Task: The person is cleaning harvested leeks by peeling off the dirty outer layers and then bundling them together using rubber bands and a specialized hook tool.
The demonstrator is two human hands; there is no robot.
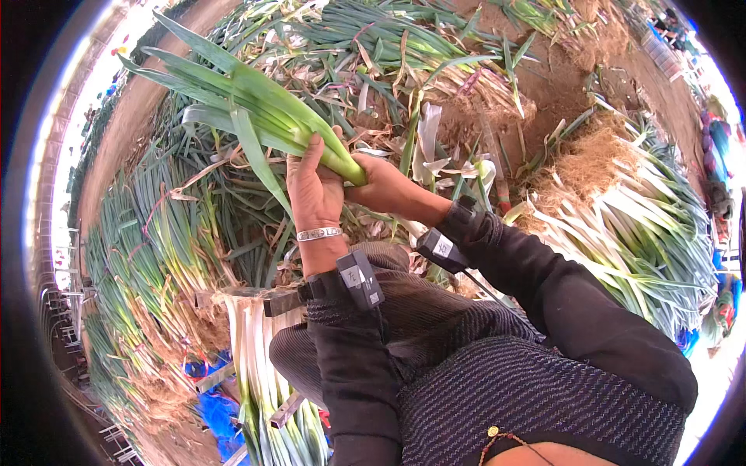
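Observation:
My left hand [317,186] is closed around the green stalk of a large leek or Welsh onion [285,119], its thumb along the leaf base. The broad leaves fan out to the upper left. My right hand [387,186] grips the same stalk lower down, right beside my left hand; the stalk's lower end is hidden in it. Beneath both hands lie loose leaves and dry peeled skins [428,137]. Near my left forearm, long white-stemmed plants [256,349] lie in a metal rack [282,304].
Rooted bundles with white stems [606,227] lie at the right. Untrimmed green bundles [157,233] fill the left, and more [402,46] lie at the top. Blue plastic material [218,413] is by the rack at lower left. Bare soil [542,87] shows at upper right.

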